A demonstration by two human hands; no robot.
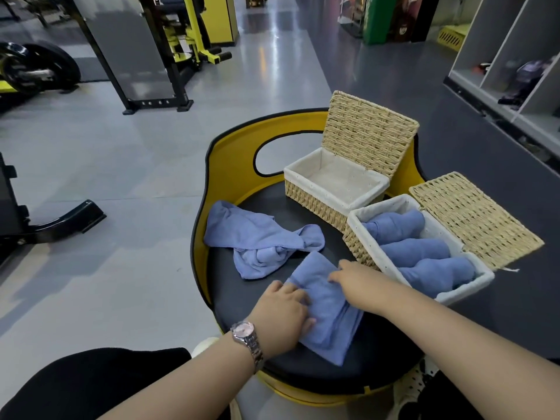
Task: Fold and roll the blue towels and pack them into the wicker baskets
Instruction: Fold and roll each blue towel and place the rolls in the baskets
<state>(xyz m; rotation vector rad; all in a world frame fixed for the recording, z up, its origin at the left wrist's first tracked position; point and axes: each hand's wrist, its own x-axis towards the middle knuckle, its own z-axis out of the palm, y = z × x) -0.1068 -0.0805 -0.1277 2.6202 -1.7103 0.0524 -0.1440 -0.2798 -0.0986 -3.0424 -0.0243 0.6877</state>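
Both hands on a folded blue towel [325,301] on the black table [378,344].

The left hand [281,316] lies flat on the towel's left edge; the right hand [360,283] presses its far right part, fingers relaxed. Beyond it sits a crumpled towel [260,237]. To its right, the near basket [357,244] holds three rolled towels [415,250]; the far basket [315,204] stands open.

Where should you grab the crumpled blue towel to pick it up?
Probably by the flat corner at the far left of the crumpled towel, coming from the left. That part lies spread out and single-layered on the black seat, while the near end is bunched and twisted, so a corner pinch should let it hang open.
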